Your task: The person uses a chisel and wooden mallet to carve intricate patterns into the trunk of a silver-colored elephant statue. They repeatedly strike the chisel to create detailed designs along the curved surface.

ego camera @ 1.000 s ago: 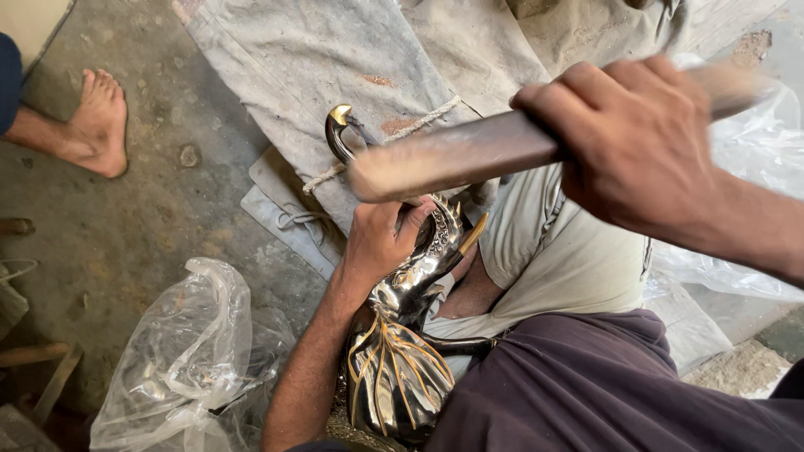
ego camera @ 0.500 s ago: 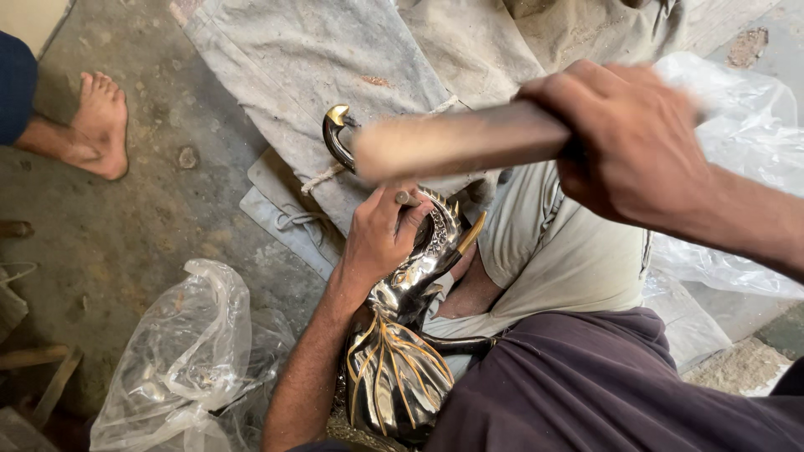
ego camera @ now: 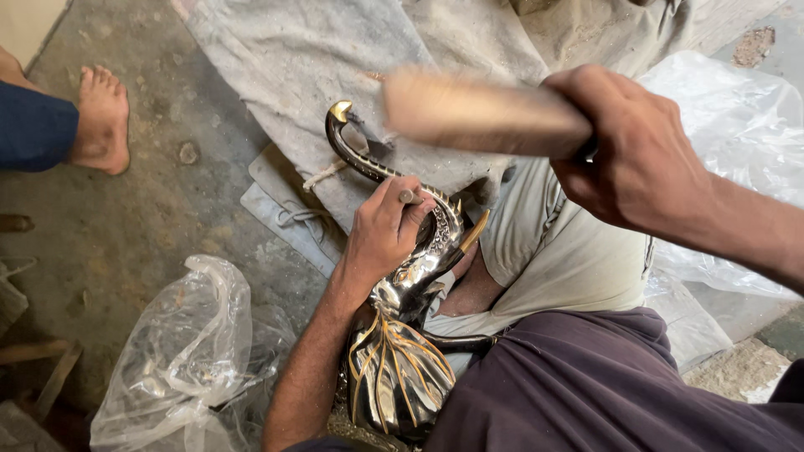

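- Gripping a small punch (ego camera: 408, 197) between thumb and forefinger, my left hand (ego camera: 387, 232) rests on the metal elephant figurine (ego camera: 402, 335) lying across my lap.
- My right hand (ego camera: 636, 151) is closed tight round a wooden mallet (ego camera: 481, 110), blurred, raised above and right of the punch.
- The figurine's long axis runs near to far, its gold-tipped trunk (ego camera: 343, 134) curving far-left over the grey cloth (ego camera: 301, 59).
- A crumpled clear plastic bag (ego camera: 180, 351) lies near-left on the floor; another clear sheet (ego camera: 737, 117) far-right.
- Another person's bare foot (ego camera: 102, 117) is far-left.
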